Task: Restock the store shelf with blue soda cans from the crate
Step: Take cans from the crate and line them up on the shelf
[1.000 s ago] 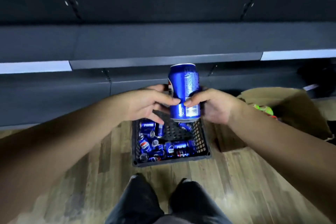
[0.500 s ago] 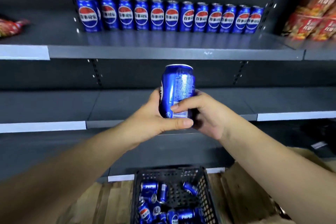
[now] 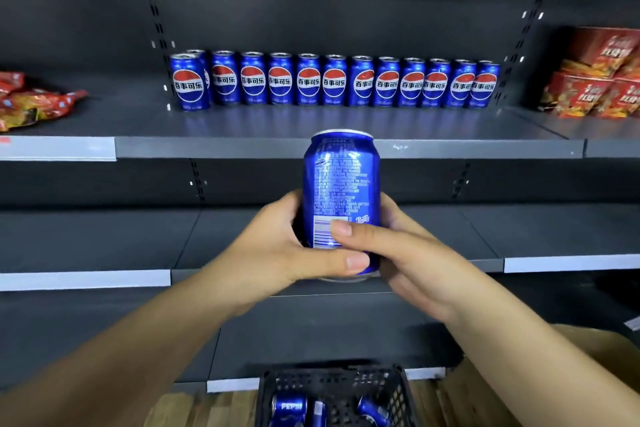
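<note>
Blue can (image 3: 341, 198) higher now, upright, both hands (image 3: 346, 250) clamped around its lower half.

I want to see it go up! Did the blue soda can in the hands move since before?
Yes. The blue soda can rose from just above the black plastic crate towards the grey shelf edge.

Thirteen shelved cans (image 3: 308, 81), one held can (image 3: 341, 184)

The dark upper shelf (image 3: 311, 125) carries a row of upright blue cans (image 3: 332, 81), red snack bags (image 3: 31, 99) at left and red boxes (image 3: 599, 80), seemingly stacked, at right. A black crate (image 3: 332, 378) sits on the wood floor (image 3: 207, 409).
</note>
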A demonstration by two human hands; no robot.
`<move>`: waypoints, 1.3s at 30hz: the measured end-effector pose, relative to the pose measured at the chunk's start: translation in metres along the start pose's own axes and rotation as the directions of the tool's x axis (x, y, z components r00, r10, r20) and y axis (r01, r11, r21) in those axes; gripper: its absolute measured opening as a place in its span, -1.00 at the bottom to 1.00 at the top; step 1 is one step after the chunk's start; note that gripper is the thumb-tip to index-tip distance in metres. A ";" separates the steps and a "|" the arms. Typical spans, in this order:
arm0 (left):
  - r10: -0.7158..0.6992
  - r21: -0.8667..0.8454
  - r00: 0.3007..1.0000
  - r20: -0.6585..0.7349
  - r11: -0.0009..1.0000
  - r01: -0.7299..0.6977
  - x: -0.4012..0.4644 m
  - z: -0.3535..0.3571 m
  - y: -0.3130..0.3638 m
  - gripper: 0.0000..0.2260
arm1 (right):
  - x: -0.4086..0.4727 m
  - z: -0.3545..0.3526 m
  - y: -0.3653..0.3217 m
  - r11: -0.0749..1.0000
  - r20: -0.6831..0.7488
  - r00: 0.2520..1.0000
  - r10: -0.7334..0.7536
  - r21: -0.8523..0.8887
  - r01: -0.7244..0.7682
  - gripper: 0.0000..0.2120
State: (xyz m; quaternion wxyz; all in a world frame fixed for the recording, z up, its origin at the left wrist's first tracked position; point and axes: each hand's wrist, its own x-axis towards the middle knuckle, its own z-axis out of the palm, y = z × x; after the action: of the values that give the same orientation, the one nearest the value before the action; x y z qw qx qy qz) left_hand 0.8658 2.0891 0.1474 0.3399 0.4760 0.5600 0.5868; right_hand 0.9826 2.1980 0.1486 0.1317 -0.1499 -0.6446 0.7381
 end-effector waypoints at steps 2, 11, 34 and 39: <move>0.018 0.022 1.000 0.014 1.000 -0.018 0.002 0.001 0.002 -0.47 | 0.002 -0.001 0.000 0.995 0.066 0.998 -0.004 0.097 -0.003 -0.32; 0.043 0.095 0.994 -0.096 0.995 -0.034 0.008 0.011 0.000 -0.44 | 0.018 0.006 -0.004 0.989 -0.054 0.995 -0.079 0.125 0.085 -0.55; -0.047 0.053 0.999 0.016 0.998 0.047 -0.010 -0.006 0.005 -0.58 | -0.004 -0.003 -0.005 0.991 0.107 0.993 0.043 0.122 -0.056 -0.31; -0.106 0.234 0.985 0.134 0.969 0.072 -0.012 0.001 0.003 -0.34 | -0.005 0.003 -0.002 0.996 0.025 0.996 0.084 0.026 -0.085 -0.31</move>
State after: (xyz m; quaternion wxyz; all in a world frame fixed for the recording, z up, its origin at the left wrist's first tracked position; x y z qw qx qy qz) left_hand 0.8704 2.0782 0.1482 0.3489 0.5279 0.6182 0.4662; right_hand 0.9857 2.1932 0.1509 0.0947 -0.1666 -0.6291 0.7533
